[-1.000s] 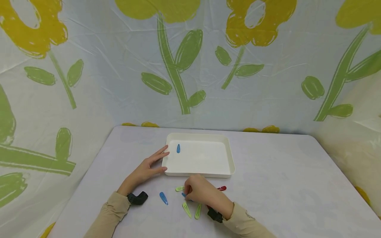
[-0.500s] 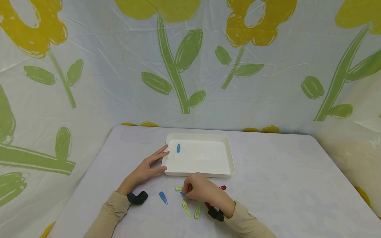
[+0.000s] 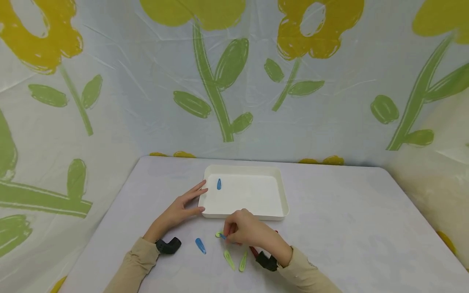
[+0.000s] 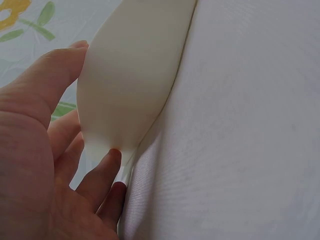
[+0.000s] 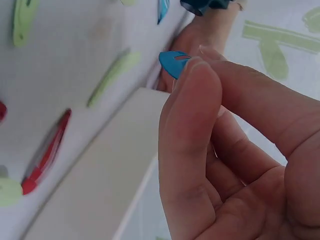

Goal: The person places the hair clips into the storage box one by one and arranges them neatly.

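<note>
My right hand point(image 3: 246, 230) pinches a blue snap hair clip point(image 5: 172, 61) between thumb and forefinger, just above the table before the white tray point(image 3: 243, 168). Its rounded end sticks out past the fingertips in the right wrist view. At the tray's left end, my left hand point(image 3: 178, 209) rests with fingers spread, the fingertips touching the wall. Inside the tray lies one blue clip point(image 3: 219, 184). Another blue clip point(image 3: 200, 245) is on the table between the forearms. Green clips point(image 3: 229, 259) and red clips point(image 5: 47, 152) lie around and under the right hand, partly covered by it.
A pale cloth covers the table point(image 3: 337, 219). Behind it hangs a flower-printed curtain point(image 3: 154, 73). Each wrist wears a dark camera, one of them the left wrist camera point(image 3: 168, 245).
My right hand has lifted slightly and shifted a little toward the tray with the blue hair clip in its pinch. The left hand stays at the tray's edge.
</note>
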Demonstrator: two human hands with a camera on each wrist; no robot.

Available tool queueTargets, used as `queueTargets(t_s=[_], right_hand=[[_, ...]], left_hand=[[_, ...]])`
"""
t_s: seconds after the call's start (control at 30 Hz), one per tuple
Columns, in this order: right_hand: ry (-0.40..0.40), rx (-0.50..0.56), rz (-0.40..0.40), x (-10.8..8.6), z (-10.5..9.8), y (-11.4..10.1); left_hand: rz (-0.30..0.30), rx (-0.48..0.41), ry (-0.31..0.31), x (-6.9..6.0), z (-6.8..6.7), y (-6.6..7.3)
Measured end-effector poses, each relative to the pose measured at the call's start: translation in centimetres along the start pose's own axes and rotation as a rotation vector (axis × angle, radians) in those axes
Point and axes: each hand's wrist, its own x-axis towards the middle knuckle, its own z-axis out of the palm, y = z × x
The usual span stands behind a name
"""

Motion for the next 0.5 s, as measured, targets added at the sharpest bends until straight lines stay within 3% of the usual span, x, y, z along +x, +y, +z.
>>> queueTargets(t_s=[0.2, 0.5], right_hand=[[0.026, 0.028, -0.007, -0.1, -0.8, -0.9], [0.076, 0.038, -0.029, 0.1, -2.5, -1.4]], left_hand=[[-0.003, 0.028, -0.001, 0.1, -0.1, -2.9], [0.009, 0.011, 0.016, 0.1, 0.3, -2.2]])
